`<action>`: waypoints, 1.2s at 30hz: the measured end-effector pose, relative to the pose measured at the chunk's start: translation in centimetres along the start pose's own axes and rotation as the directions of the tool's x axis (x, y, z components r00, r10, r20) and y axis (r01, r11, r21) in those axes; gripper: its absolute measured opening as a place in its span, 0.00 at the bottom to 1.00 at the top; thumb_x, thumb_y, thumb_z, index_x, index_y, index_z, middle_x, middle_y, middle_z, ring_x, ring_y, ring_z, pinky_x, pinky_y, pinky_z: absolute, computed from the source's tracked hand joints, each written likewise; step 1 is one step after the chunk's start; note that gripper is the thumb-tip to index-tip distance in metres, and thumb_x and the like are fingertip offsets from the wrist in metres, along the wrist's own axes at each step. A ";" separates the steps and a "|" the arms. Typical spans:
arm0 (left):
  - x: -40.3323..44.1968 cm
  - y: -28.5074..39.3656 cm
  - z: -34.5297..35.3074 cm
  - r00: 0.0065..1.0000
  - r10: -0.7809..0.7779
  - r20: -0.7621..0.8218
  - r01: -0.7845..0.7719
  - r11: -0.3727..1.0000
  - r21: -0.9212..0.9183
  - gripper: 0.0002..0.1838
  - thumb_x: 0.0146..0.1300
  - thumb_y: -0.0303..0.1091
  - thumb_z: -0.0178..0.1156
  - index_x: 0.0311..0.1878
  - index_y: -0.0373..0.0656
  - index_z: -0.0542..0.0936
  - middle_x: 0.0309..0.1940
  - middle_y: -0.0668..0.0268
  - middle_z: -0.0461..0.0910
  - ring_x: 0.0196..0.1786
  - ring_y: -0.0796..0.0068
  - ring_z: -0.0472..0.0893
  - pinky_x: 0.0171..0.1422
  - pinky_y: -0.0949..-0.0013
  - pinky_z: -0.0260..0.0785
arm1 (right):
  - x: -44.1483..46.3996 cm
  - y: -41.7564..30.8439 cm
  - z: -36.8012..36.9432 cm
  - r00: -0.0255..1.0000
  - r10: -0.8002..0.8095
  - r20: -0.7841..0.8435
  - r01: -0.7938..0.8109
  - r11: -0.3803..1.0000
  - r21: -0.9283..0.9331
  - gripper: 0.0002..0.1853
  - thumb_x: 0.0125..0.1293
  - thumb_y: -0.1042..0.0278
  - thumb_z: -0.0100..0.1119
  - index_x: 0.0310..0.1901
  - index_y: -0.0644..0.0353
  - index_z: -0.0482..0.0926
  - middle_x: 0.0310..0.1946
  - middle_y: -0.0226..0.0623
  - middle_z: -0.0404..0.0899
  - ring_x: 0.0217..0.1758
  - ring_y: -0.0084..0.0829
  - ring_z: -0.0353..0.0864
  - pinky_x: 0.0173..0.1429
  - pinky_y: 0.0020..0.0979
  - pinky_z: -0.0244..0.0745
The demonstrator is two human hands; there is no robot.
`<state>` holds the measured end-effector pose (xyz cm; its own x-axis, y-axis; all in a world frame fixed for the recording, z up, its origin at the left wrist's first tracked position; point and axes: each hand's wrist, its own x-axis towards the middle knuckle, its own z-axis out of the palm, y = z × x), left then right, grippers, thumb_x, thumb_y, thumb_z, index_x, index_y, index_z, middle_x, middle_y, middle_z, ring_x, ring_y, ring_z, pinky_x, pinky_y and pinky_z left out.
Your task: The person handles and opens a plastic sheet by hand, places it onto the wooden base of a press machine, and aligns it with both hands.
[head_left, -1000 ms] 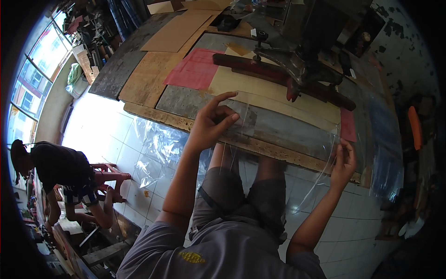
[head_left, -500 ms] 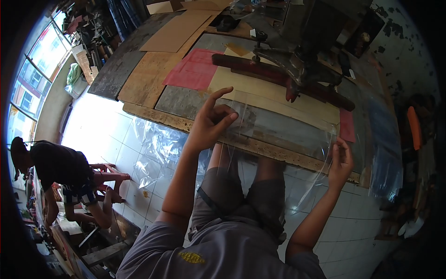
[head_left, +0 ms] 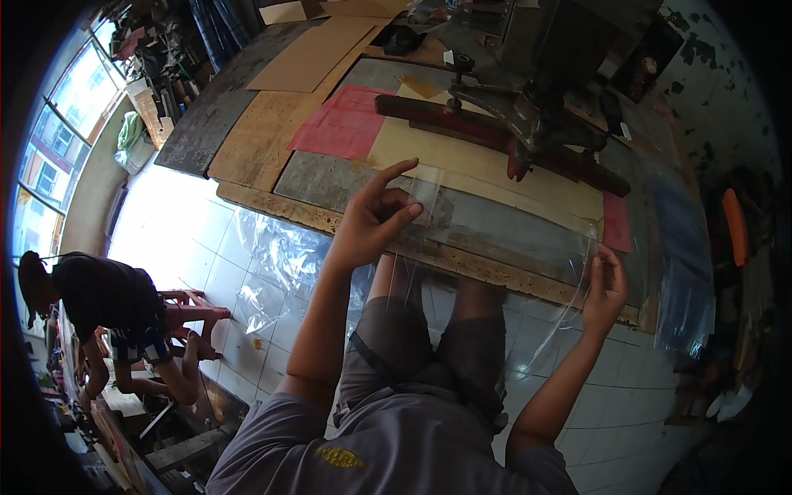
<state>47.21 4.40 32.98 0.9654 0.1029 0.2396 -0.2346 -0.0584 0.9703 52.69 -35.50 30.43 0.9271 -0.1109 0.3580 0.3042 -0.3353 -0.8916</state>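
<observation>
A clear plastic sheet [head_left: 495,247] stretches between my hands over the table's front edge, its lower part hanging toward my lap. My left hand [head_left: 375,216] pinches its left side between thumb and bent fingers, with the index finger stretched out. At the other side my right hand [head_left: 606,285] grips the sheet's edge between thumb and fingertips. Just beyond lies a cream-coloured sheet [head_left: 487,169] on the grey table plate [head_left: 330,177], with a red sheet [head_left: 342,124] to its left. Above the cream sheet runs a dark red press bar [head_left: 412,113].
A machine head [head_left: 569,58] rises behind the bar. Brown cardboard [head_left: 313,58] lies at the back left. Crumpled clear plastic [head_left: 285,256] is on the tiled floor, and bluish plastic [head_left: 685,264] hangs at the right. Another person [head_left: 103,297] bends over at the far left.
Almost nothing differs. My left hand is very slightly lower, still pinching the plastic sheet, and my right hand keeps its place.
</observation>
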 end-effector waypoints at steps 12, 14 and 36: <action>-0.1 0.0 -0.2 1.000 -0.028 0.011 0.029 1.000 -0.008 0.35 0.71 0.28 0.67 0.79 0.40 0.66 0.32 0.75 0.82 0.39 0.89 0.76 0.50 0.78 0.68 | -0.1 -0.3 0.0 1.000 0.023 0.010 -0.023 1.000 -0.016 0.16 0.79 0.65 0.61 0.60 0.67 0.81 0.51 0.31 0.84 0.52 0.18 0.80 0.57 0.23 0.73; -0.1 -0.1 -0.3 0.999 -0.032 0.016 0.032 0.999 -0.010 0.36 0.71 0.28 0.68 0.79 0.40 0.66 0.32 0.75 0.82 0.39 0.89 0.76 0.50 0.78 0.68 | -0.1 -0.7 0.1 0.999 0.033 0.004 -0.033 0.999 -0.025 0.16 0.79 0.65 0.61 0.60 0.67 0.81 0.52 0.31 0.84 0.53 0.19 0.80 0.59 0.23 0.73; 0.0 -0.8 -0.3 0.999 -0.032 0.019 0.034 0.995 -0.097 0.23 0.75 0.29 0.63 0.69 0.34 0.71 0.39 0.65 0.88 0.47 0.83 0.85 0.54 0.77 0.73 | -0.1 -0.5 0.1 0.999 0.044 0.005 -0.044 0.998 -0.038 0.16 0.79 0.65 0.61 0.59 0.67 0.81 0.53 0.32 0.84 0.54 0.20 0.80 0.60 0.24 0.73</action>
<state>47.38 4.70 32.24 0.9745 0.0860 0.2074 -0.2115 0.0415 0.9765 52.45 -35.24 30.83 0.9406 -0.1209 0.3173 0.2550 -0.3654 -0.8952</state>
